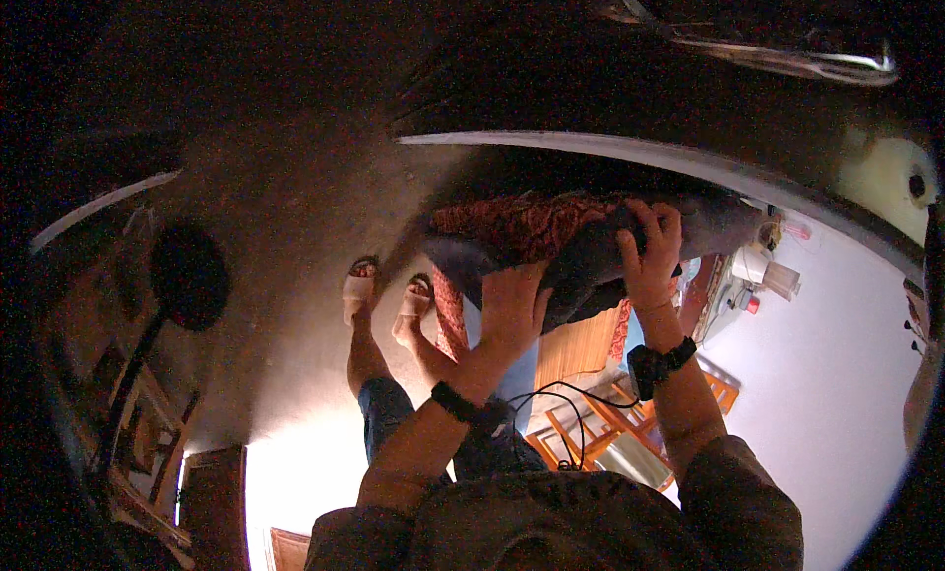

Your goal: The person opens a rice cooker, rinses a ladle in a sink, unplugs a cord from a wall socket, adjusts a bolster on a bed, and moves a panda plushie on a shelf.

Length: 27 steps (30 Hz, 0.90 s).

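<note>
A dark grey cloth (590, 268) lies bunched in front of me, over a red patterned cloth (509, 228). My right hand (653, 246) has its bent fingers hooked over the raised end of the dark cloth. Lower and to the left, my left hand (511, 301) rests against the same cloth, its thumb along the near fold. Its fingertips are hidden or lost in shadow, so its grip is unclear. Black wrist devices are strapped to both forearms, and a thin black cable (568, 385) loops between them.
My sandalled feet (360, 279) stand on the dim floor at left. A bamboo mat (579, 342) and an orange wooden chair (624, 427) lie below the cloth. Small containers (751, 264) sit along the white wall (805, 379). A round dark object on a curved stand (190, 276) stands far left.
</note>
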Each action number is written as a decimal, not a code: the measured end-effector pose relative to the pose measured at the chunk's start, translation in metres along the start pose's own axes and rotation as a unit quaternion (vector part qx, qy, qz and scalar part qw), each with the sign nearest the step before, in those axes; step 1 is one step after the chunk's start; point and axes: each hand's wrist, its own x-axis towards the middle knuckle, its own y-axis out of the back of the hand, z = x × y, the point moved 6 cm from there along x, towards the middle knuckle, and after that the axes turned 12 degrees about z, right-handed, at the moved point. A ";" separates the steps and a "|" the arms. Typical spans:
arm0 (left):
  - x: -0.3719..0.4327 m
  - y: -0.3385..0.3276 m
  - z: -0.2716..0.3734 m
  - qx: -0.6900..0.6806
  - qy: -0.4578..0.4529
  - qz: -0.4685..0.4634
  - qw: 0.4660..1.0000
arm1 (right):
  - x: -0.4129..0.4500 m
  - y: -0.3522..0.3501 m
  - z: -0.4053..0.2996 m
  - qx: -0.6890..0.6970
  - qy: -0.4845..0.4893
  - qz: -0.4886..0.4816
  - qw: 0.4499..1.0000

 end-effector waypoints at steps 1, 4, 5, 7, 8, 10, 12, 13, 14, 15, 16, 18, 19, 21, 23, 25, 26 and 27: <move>-0.007 0.000 -0.003 -0.005 -0.002 -0.001 1.000 | -0.002 -0.001 -0.005 -0.005 0.000 0.001 1.000; -0.010 0.009 -0.010 -0.023 0.006 -0.024 0.999 | -0.002 -0.003 -0.024 0.003 -0.007 -0.008 1.000; -0.008 0.012 -0.016 -0.029 0.027 -0.067 0.997 | -0.002 -0.006 -0.029 0.005 -0.009 -0.010 1.000; -0.009 0.023 -0.021 -0.049 0.043 -0.115 0.991 | -0.007 -0.005 -0.038 -0.009 -0.012 -0.012 1.000; -0.011 0.033 -0.023 -0.035 0.030 -0.103 0.994 | -0.009 -0.005 -0.047 0.007 -0.002 -0.002 1.000; -0.019 0.053 -0.033 -0.025 0.012 -0.090 0.996 | -0.020 -0.008 -0.067 0.029 -0.002 0.003 1.000; -0.024 0.074 -0.041 -0.031 0.001 -0.056 0.998 | -0.025 -0.008 -0.086 0.011 0.002 0.002 1.000; -0.025 0.080 -0.047 -0.036 -0.002 -0.055 0.998 | -0.026 -0.010 -0.094 -0.001 0.004 -0.002 1.000; -0.025 0.087 -0.050 -0.032 -0.028 -0.010 0.999 | -0.026 -0.012 -0.100 -0.003 0.010 -0.002 1.000; -0.028 0.096 -0.053 -0.023 -0.050 0.035 0.998 | -0.028 -0.014 -0.106 -0.003 0.009 -0.003 1.000; -0.032 0.097 -0.059 -0.022 -0.050 0.034 0.998 | -0.031 -0.016 -0.112 -0.001 0.012 0.004 1.000; -0.032 0.097 -0.062 -0.045 -0.029 0.029 0.998 | -0.030 -0.017 -0.115 0.003 0.015 0.006 1.000; -0.029 0.095 -0.058 -0.044 -0.024 0.029 0.998 | -0.026 -0.016 -0.112 0.002 0.019 0.012 1.000; -0.021 0.095 -0.049 -0.012 -0.049 0.051 0.997 | -0.021 -0.014 -0.107 -0.001 0.020 0.016 1.000; -0.017 0.091 -0.049 -0.041 -0.027 0.031 0.998 | -0.019 -0.014 -0.101 0.003 0.014 0.004 1.000; -0.005 0.084 -0.050 -0.068 -0.006 0.019 0.998 | -0.020 -0.014 -0.095 -0.009 0.020 0.003 1.000; 0.004 0.081 -0.053 -0.066 -0.007 0.029 0.997 | -0.021 -0.015 -0.090 -0.023 0.026 0.001 0.999; 0.013 0.079 -0.055 -0.065 -0.005 0.035 0.997 | -0.022 -0.015 -0.084 -0.024 0.024 -0.001 0.999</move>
